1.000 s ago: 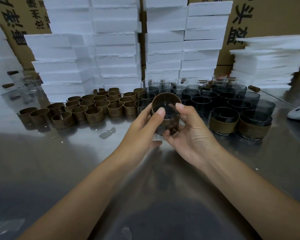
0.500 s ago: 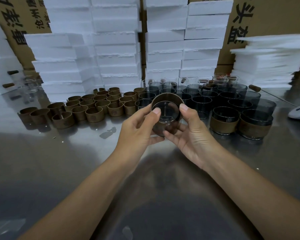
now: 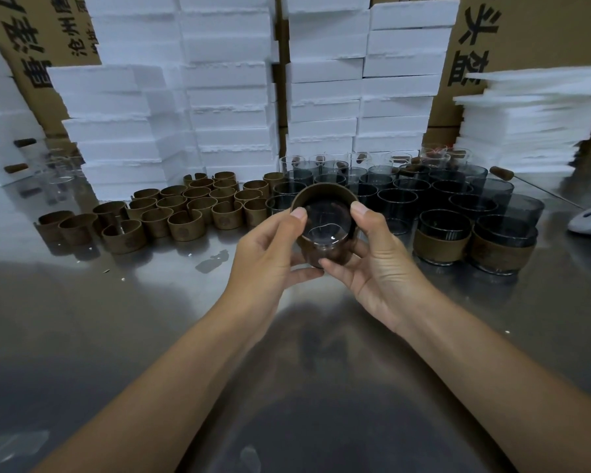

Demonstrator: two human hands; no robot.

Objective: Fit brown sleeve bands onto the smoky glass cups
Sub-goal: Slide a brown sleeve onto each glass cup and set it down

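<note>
Between left grip (image 3: pixel 267 257), right grip (image 3: pixel 379 264): cup (image 3: pixel 326 227)

head-worn view, forward and down

Both hands hold one glass cup (image 3: pixel 326 227) inside a brown sleeve band (image 3: pixel 325 256) above the table (image 3: pixel 116 319): left hand (image 3: pixel 267 257), right hand (image 3: pixel 379 264).

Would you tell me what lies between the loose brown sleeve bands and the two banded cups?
Head view: unbanded smoky glass cups; nearer, the left hand and right hand grip a sleeved cup.
</note>
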